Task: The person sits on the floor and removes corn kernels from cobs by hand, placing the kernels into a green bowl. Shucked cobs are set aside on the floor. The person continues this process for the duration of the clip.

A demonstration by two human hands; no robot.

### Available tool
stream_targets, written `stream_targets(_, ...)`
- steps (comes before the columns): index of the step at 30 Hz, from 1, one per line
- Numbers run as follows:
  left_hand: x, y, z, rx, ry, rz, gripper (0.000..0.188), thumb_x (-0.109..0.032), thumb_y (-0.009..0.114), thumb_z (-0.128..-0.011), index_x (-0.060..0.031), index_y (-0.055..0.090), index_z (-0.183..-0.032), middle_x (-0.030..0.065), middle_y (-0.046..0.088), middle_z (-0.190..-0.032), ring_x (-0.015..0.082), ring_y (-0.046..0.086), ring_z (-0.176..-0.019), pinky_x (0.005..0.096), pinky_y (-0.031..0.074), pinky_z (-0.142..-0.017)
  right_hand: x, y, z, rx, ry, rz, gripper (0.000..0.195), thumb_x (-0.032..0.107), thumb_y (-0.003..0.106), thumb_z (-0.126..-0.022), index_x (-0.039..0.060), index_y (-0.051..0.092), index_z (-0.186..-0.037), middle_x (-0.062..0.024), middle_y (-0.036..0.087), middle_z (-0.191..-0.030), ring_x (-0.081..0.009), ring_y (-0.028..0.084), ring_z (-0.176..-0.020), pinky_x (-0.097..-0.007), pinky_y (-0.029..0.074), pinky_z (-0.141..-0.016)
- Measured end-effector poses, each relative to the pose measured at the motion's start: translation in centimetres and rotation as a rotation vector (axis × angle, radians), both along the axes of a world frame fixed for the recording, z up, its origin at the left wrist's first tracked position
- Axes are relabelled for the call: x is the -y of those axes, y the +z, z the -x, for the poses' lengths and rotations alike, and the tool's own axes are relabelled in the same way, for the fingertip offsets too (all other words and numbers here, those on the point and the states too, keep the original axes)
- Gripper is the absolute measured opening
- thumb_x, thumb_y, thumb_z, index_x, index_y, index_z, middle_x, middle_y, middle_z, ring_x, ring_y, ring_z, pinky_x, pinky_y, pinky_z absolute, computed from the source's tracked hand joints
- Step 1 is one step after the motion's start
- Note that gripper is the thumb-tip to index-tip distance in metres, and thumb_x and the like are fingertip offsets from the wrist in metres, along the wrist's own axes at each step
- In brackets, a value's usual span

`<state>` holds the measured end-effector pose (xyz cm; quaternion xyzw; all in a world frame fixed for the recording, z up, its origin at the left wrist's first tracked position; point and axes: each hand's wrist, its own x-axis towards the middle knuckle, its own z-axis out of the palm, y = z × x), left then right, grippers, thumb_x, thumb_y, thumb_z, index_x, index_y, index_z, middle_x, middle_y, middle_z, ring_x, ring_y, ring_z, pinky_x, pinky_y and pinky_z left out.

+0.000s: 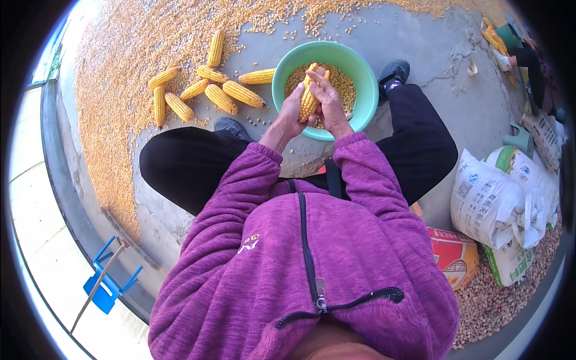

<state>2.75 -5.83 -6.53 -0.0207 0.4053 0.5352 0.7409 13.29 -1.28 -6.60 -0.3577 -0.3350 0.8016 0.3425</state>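
Observation:
Both of my hands are over a green plastic basin [370, 96] that holds loose corn kernels [345, 87]. My left hand [291, 110] grips a yellow corn cob [308, 101] along its left side. From the right, my right hand [330, 102] is closed around it, fingers across the top. A second cob piece [320, 71] seems to show between the right fingers, mostly hidden. Left of the basin, several unshelled corn cobs [221, 99] lie on the concrete floor, and one cob [257, 77] reaches the basin's rim.
Dried kernels [117, 90] spread widely across the floor at left and top. White woven sacks [488, 198] and a red bag [454, 256] stand at right near a heap of bare cobs [477, 310]. A blue plastic chair [105, 285] and a stick [96, 288] are lower left. Another person [533, 63] sits at the upper right.

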Motion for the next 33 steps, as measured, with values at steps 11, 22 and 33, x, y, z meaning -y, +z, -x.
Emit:
stream_targets(11, 0.0, -0.3, -0.6, -0.326, -0.043, -0.1, 0.041, -0.035, 0.035, -0.1, -0.0162, 0.039, -0.137, 0.0037, 0.06, -0.094, 0.0102, 0.059, -0.061, 0.022, 0.041, -0.036, 0.1, 0.3, 0.5, -0.001, -0.031, -0.014, 0.038, 0.015, 0.054, -0.096, 0.0093, 0.052, -0.133, -0.0019, 0.035, -0.142, -0.0154, 0.044, -0.121, -0.0297, 0.042, -0.1)
stream_targets(22, -0.2, -0.3, -0.3, -0.123, -0.032, 0.082, 0.038, -0.042, 0.031, -0.1, -0.0113, 0.05, -0.114, 0.0068, 0.06, -0.078, 0.015, 0.058, -0.056, 0.0228, 0.039, -0.034, -0.5, -0.9, -0.3, -0.028, -0.059, -0.035, 0.044, 0.006, 0.046, -0.089, 0.0037, 0.051, -0.133, -0.0048, 0.036, -0.144, -0.0172, 0.04, -0.127, -0.0295, 0.035, -0.106)
stream_targets(33, -0.2, -1.4, 0.8, 0.233, -0.034, 0.047, 0.052, -0.053, 0.027, -0.098, -0.0098, 0.054, -0.109, 0.0145, 0.058, -0.074, 0.0168, 0.047, -0.041, 0.0239, 0.033, -0.035, -0.8, -0.3, -0.9, -0.086, 0.063, 0.142, 0.037, 0.009, 0.046, -0.094, 0.0063, 0.051, -0.131, -0.0064, 0.052, -0.125, -0.0139, 0.055, -0.104, -0.0246, 0.05, -0.084)
